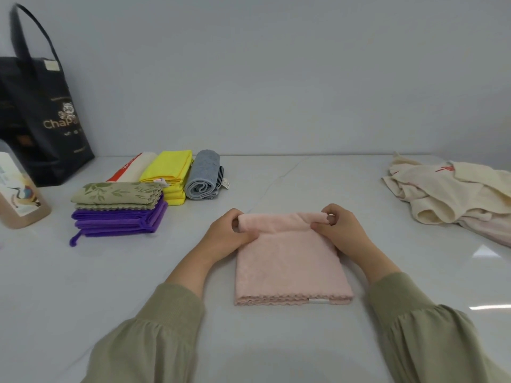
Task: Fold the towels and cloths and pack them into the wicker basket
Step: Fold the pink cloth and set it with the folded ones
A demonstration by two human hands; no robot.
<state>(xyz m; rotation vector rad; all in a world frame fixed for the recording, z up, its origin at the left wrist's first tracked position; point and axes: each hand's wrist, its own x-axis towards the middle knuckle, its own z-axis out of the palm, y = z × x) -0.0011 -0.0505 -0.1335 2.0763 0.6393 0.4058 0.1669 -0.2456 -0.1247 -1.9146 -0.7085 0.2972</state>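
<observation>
1. My left grip is closed on the far left corner of the pink towel, with the fingers curled around the rolled edge.
2. My right grip pinches the far right corner of the same towel in the same way.
3. The pink towel lies folded on the bench, directly in front of me and between my two forearms. Its far edge is turned over into a small roll, which I hold at both ends. Its near edge is scalloped and has a small white label.
4. To the left, well apart from the towel, the folded things lie close together: the purple cloths with a green leaf-pattern cloth on top of them, then the yellow cloths, a cream cloth with red print and a grey rolled towel.
5. At the far right a heap of cream cloths lies unfolded on the bench.
6. At the far left stand a black bag and a bottle.
</observation>
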